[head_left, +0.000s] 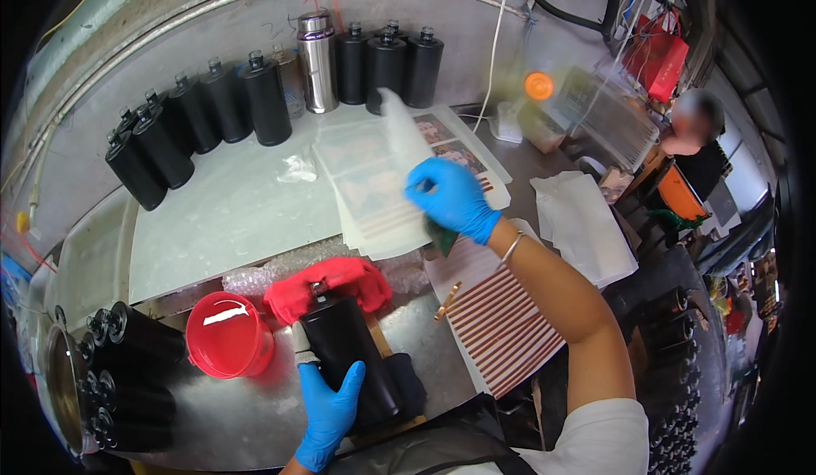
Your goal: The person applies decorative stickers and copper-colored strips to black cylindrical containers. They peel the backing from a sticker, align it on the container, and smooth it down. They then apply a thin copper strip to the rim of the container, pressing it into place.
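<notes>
Low centre of the frame, a matte black cylindrical bottle [350,358] lies on the metal bench, the blue-gloved left hand [330,413] cupping its side, fingers spread. Above, mid-frame, the blue-gloved right hand [450,198] pinches a thin translucent film sheet [399,139] off the stack of printed decal sheets [382,199]. Peeling slowly, I judge, would keep it uncreased.

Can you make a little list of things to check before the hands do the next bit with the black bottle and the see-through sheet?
1. Left hand steadies the black bottle: ok.
2. Bottle lies flat on the metal table: ok.
3. Right hand grips the clear sheet: ok.
4. Sheet fully peeled off the stack of sheets: cannot tell, blurred.
5. Red cloth clear of the bottle: not ok, it touches the bottle's top.
6. Red tub out of the way: ok.
</notes>
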{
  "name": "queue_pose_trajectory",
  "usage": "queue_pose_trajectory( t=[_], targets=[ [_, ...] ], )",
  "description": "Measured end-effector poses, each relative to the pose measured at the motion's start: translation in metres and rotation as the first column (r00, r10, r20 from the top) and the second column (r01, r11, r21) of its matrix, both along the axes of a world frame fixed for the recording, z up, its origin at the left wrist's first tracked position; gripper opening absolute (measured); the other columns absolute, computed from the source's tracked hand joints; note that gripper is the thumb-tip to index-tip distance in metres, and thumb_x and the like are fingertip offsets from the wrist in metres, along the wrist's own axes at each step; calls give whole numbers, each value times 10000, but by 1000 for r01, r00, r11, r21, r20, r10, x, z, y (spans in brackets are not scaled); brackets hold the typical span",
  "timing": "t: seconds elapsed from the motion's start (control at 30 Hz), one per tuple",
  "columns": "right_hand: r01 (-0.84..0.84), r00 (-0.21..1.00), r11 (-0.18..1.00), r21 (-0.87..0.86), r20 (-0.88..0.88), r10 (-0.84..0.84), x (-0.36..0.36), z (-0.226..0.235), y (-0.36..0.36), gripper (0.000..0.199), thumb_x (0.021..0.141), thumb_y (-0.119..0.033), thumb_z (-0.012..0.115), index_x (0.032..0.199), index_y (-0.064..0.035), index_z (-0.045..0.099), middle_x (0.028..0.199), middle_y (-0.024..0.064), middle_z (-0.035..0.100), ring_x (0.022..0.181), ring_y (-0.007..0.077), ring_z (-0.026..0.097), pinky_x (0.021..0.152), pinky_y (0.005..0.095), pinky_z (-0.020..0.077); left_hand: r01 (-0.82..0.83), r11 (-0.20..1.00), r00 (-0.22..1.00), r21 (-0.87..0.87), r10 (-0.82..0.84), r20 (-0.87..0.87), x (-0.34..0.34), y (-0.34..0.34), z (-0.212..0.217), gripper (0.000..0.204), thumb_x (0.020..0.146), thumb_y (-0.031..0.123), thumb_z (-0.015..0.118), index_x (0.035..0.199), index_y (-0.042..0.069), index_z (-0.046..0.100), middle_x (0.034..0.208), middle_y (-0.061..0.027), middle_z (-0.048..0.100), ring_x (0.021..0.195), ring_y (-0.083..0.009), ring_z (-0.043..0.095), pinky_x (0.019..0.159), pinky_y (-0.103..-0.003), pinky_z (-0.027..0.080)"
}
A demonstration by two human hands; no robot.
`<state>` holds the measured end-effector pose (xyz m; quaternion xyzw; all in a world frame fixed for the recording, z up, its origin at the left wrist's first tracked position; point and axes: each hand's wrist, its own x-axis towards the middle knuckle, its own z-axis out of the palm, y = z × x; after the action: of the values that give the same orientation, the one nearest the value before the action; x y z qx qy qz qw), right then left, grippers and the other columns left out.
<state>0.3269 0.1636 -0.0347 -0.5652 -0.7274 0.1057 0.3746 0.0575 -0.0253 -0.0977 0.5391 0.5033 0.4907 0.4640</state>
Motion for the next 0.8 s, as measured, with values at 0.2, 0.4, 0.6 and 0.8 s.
queue_pose_trajectory(
  t=[0.2,0.4,0.6,0.8],
  targets=[
    [260,962,958,-119,-50,-267,21,2,63,406,785,-420,657,767,-15,650,749,160,647,659,305,607,662,386,487,23,997,999,-77,-19,51,5,-2,16,809,793,25,616,1441,43,131,1377,-144,348,1214,-243,418,1016,-350,354],
    [317,948,876,-363,158,-277,6,-8,71,611,661,-501,702,996,5,625,1028,228,618,957,373,595,835,421,468,-5,996,997,-94,12,75,6,-4,10,810,792,37,621,1441,39,135,1398,-143,321,1247,-241,378,1040,-347,319],
    [151,953,988,-40,-259,-156,56,10,42,251,805,-254,660,874,-13,645,722,110,599,687,189,553,679,325,460,-24,997,999,-68,26,21,6,-5,9,802,801,65,620,1443,41,139,1411,-147,310,1259,-252,369,1051,-355,302],
    [399,798,889,-224,-393,-457,234,41,-62,363,829,-304,649,986,23,634,805,64,610,737,145,543,662,298,456,-42,996,992,-83,51,112,8,-4,6,820,789,102,633,1444,43,142,1407,-144,320,1268,-259,359,1058,-363,296]
  ],
)
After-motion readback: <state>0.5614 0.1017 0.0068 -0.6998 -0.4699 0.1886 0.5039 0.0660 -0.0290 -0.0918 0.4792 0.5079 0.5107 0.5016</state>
